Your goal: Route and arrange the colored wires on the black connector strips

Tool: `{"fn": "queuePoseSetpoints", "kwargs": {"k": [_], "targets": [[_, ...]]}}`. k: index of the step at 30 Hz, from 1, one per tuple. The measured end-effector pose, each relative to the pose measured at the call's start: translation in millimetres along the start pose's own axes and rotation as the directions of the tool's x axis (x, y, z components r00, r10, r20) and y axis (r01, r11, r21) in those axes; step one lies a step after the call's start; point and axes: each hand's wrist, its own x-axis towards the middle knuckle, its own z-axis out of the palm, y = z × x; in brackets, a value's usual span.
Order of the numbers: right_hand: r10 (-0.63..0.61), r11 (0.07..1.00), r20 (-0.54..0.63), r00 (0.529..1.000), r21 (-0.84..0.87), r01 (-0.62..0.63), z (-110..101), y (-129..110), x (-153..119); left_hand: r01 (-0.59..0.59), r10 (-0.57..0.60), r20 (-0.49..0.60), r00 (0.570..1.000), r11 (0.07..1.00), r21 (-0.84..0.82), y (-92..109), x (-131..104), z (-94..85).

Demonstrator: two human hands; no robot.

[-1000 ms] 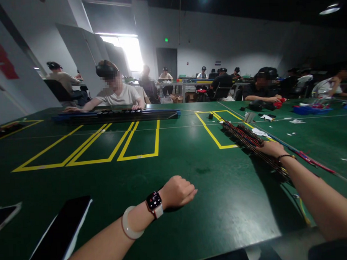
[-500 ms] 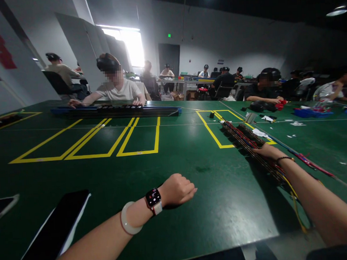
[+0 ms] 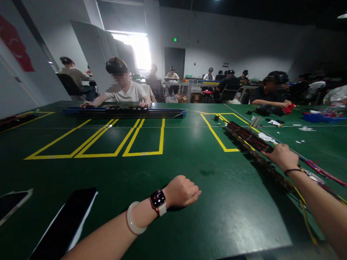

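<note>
My left hand [image 3: 182, 191] rests on the green table [image 3: 212, 220] with its fingers curled, and whatever is inside, if anything, is hidden. A watch [image 3: 158, 198] and a pale bangle [image 3: 135, 219] are on that wrist. At the right, my right hand [image 3: 282, 156] grips the side of a long dark wire bundle [image 3: 257, 153] with red and blue strands, its thumb against the bundle. The bundle lies slanted across a yellow taped outline [image 3: 216, 136]. Yellow wires [image 3: 306, 220] hang from its near end.
A black phone-like slab [image 3: 63, 230] and another device [image 3: 11, 204] lie at the left. Across the table, a person [image 3: 128, 91] handles a long black and blue strip [image 3: 126, 112]. A blue tray [image 3: 322, 117] stands at the far right, near white scraps [image 3: 267, 137].
The view has shifted, so most things appear slightly to the right. Around the bundle, the fingers of my right hand look more bunched, with the back of the hand raised.
</note>
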Motion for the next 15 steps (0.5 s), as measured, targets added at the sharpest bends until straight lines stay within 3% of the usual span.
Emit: {"fn": "queuePoseSetpoints", "kwargs": {"k": [5, 9, 13, 15], "targets": [[-0.056, 0.992, -0.068, 0.996, -0.117, 0.048, -42.9, 3.9, 5.4, -0.011, 0.012, -0.028, 1.000, 0.999, 0.032, 0.9, 1.1, 0.6], [-0.187, 0.972, -0.099, 0.977, -0.163, 0.170, -75.0, -3.9, 18.7, -0.054, 0.055, -0.020, 0.998, 0.997, 0.056, 1.5, 2.7, 0.0], [-0.349, 0.936, -0.093, 0.933, -0.085, 0.342, -99.1, -50.7, 14.9, -0.091, 0.091, 0.010, 0.996, 0.994, 0.065, 2.1, 3.4, -1.2], [-0.466, 0.884, -0.076, 0.882, 0.013, 0.468, -105.3, -86.0, 6.0, -0.090, 0.089, 0.019, 0.996, 0.994, 0.059, 2.0, 3.0, -2.0]]}}
